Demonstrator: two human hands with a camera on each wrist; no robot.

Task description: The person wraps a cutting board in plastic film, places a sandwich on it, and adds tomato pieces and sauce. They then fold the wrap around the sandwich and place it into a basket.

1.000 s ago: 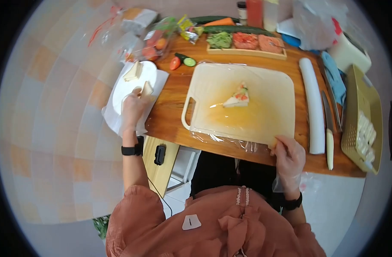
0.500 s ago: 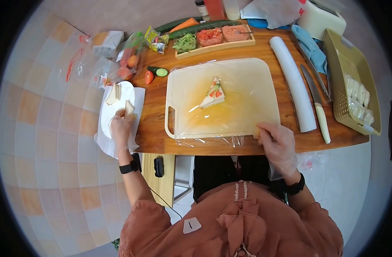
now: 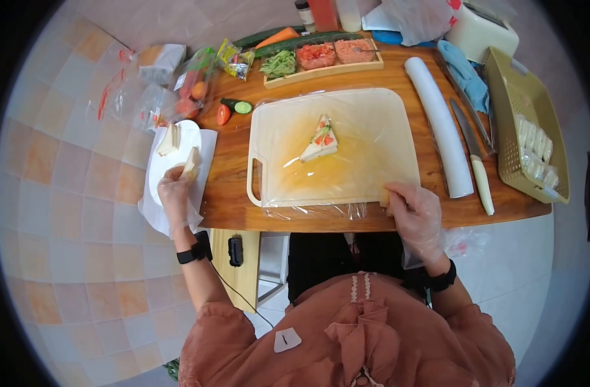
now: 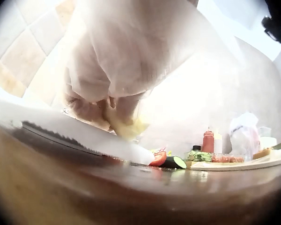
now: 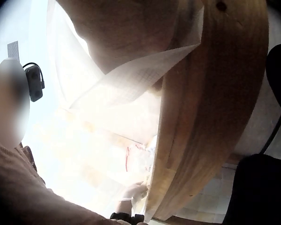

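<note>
My gloved left hand point(image 3: 174, 197) pinches a triangular sandwich piece point(image 3: 190, 162) at the white plate point(image 3: 191, 134). Another sandwich wedge point(image 3: 169, 142) stands farther back on that plate. In the left wrist view, a yellowish part of the held piece point(image 4: 131, 129) shows below the gloved fingers. My gloved right hand point(image 3: 415, 209) is at the near right corner of the cream cutting board point(image 3: 366, 116), fingers curled, with a small pale-yellow piece point(image 3: 384, 195) at the fingertips. A sandwich triangle point(image 3: 321, 142) with red and green bits lies on the board, over clear plastic film.
Right of the board lie a white roll point(image 3: 438, 129), a knife point(image 3: 475, 161) and a basket point(image 3: 509, 129) of wrapped items. Behind it stands a wooden tray point(image 3: 324, 75) of chopped fillings. A cut tomato point(image 3: 223, 115) and cucumber point(image 3: 242, 107) lie near the plate.
The left hand stays at the plate; the sandwich piece in its fingers now stands more upright. The right hand keeps its place at the board's corner. The head view has shifted.
</note>
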